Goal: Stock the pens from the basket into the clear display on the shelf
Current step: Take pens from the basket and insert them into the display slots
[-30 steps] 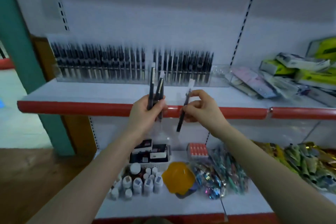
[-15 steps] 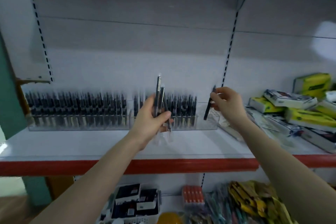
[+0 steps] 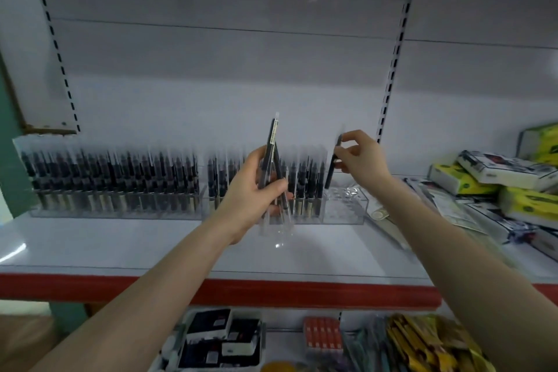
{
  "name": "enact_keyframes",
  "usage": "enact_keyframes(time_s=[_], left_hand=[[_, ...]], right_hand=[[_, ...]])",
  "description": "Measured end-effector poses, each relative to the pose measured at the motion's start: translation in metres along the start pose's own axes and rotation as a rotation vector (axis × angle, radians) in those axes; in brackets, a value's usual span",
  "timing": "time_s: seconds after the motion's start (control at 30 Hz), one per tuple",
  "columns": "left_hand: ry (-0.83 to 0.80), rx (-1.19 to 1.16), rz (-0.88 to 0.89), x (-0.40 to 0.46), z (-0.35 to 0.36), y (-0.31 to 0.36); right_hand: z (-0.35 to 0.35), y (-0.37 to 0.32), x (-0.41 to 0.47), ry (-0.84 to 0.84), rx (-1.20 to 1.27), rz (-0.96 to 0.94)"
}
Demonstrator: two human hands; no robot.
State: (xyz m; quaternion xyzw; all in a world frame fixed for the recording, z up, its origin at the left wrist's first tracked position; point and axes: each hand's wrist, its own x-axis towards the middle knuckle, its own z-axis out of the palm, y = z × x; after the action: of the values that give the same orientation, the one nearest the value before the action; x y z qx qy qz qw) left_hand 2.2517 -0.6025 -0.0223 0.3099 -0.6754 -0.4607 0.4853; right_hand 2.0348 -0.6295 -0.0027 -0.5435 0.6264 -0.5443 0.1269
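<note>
Left hand (image 3: 256, 190) grips a bunch of pens (image 3: 273, 157) upright before the clear display (image 3: 344, 205) on the shelf (image 3: 120, 248). Right hand (image 3: 360, 157) pinches one pen (image 3: 333, 164) above the display's empty right end.

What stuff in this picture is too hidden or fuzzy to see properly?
- Head view: how many pens the left hand grips; they overlap in a bundle.
- Head view: the label strip on the bundle's tallest pen is too small to read.
- Head view: pens in the clear display are smeared by blur, so they cannot be counted.
- Head view: the white basket below is cut off by the bottom edge.
</note>
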Motion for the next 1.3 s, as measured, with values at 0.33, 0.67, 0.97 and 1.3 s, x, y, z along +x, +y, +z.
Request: enact_keyframes(time_s=[0.33,0.67,0.97,1.3], left_hand=[[0.018,-0.015,0.005,0.004,0.007,-0.004],[0.088,-0.096,-0.05,-0.007,0.005,-0.01],[-0.01,-0.124,-0.007,-0.023,0.023,-0.005],[-0.072,-0.122,-0.068,-0.049,0.013,0.001]], right_hand=[[0.009,0.018,-0.005,-0.144,-0.083,0.047],[0.005,0.01,-0.021,0.091,-0.076,-0.011],[0.018,-0.039,-0.077,-0.086,0.445,0.029],[0.004,-0.022,-0.081,0.129,0.202,-0.104]])
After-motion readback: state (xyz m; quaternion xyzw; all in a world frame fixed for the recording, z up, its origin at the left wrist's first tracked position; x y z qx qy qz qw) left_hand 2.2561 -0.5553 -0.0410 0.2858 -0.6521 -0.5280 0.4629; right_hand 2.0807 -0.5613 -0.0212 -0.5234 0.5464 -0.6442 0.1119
